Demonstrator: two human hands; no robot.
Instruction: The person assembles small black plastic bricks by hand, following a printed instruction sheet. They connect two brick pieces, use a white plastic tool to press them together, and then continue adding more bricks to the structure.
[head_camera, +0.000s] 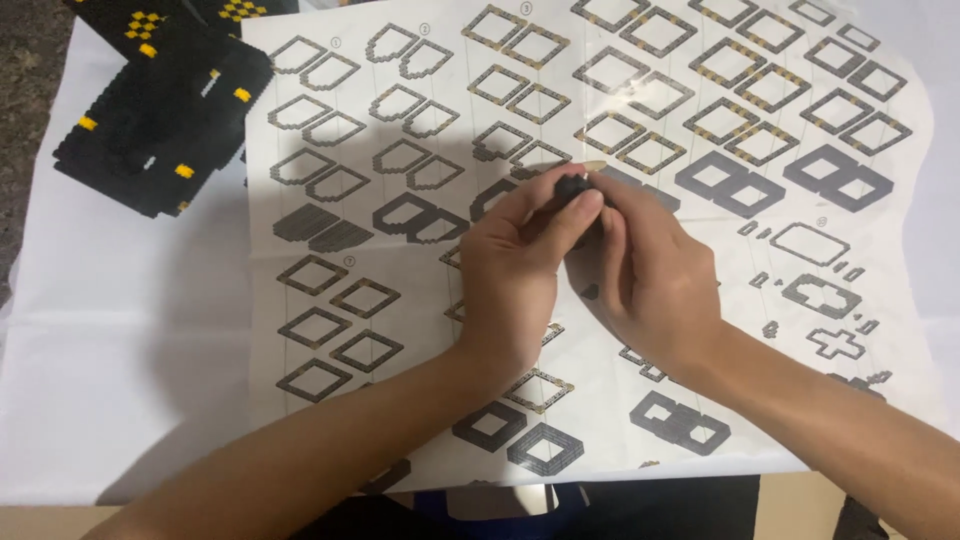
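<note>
Your left hand (510, 275) and right hand (650, 270) meet over the large printed sheet of grey block diagrams (420, 330) on the white surface (130, 350). Fingers of both close tight on a small black plastic building piece (574, 188), held just above the sheet. Likely light, stiff, easily dropped; pinch its sides. A black-and-yellow brick-built model (160, 120) sits upper left, well apart.

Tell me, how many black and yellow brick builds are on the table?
2. One big black block build sits at the top left, beside the instruction sheet. Another is cut off by the top edge above it. More may lie out of view.
</note>
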